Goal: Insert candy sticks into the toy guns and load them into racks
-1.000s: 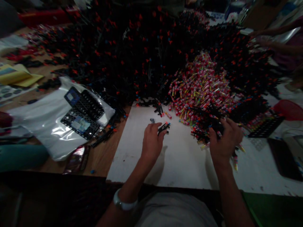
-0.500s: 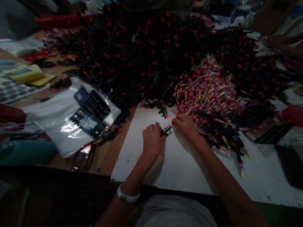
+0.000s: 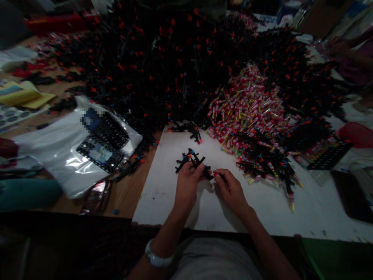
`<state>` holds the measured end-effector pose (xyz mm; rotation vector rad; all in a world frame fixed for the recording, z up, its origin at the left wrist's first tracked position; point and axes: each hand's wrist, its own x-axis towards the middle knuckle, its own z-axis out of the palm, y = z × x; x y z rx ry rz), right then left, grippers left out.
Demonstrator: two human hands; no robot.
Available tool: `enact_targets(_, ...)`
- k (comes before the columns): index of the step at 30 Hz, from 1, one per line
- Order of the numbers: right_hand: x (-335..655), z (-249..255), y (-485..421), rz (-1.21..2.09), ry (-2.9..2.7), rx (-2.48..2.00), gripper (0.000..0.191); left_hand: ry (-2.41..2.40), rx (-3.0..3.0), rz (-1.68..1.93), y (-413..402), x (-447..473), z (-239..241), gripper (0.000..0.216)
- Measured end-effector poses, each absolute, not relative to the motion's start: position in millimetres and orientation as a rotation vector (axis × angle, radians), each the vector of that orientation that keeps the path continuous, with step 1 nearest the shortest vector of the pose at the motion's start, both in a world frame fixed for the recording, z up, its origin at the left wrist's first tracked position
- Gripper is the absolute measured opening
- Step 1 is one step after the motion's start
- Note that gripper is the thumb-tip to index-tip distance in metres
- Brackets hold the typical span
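My left hand is closed on a black toy gun, which sticks out past the thumb toward the right. Just beyond these fingers are more black toy guns with orange and blue tips; whether some are also in the grip I cannot tell. My right hand pinches a small red piece close to the end of the held gun. The fingers hide most of that piece. Both hands are above the white board.
A heap of candy tubes lies beyond my right hand, with black toy guns carrying tubes beside it. A huge pile of black toy guns fills the back. Left is a plastic bag; right, a black rack. Another person's arm shows far right.
My right hand has come nearer to me, and its pinch now meets the gun's end. My left hand has turned to show its thumb, and more toy guns appear around its fingers. The view has shifted slightly.
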<state>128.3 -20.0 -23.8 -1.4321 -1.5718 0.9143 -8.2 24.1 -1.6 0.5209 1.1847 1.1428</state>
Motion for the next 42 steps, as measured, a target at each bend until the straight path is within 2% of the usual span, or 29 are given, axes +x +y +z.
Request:
enact_targets(17,129,-32,-25,0.997,-1.449,-1.54,0.027,1.192,0.56,1.255,17,-2,-6,0.032)
enact_targets(23,120,-34,-24,0.665,-1.7,-1.464,0.031,1.2,0.504,1.315,18,1,-7,0.035)
enact_targets(30,114,-42,-23,0.22,-1.893,-1.706,0.033,1.223,0.408,1.28,19,6,-1,0.036)
enact_targets(39,131,-41,-26,0.097,-1.957,-1.755,0.032,1.207,0.46,1.184,14,23,0,0.033)
enact_targets(42,173,-24,-24,-0.109,-1.764,-1.836,0.031,1.186,0.708,1.12,19,16,6,0.027)
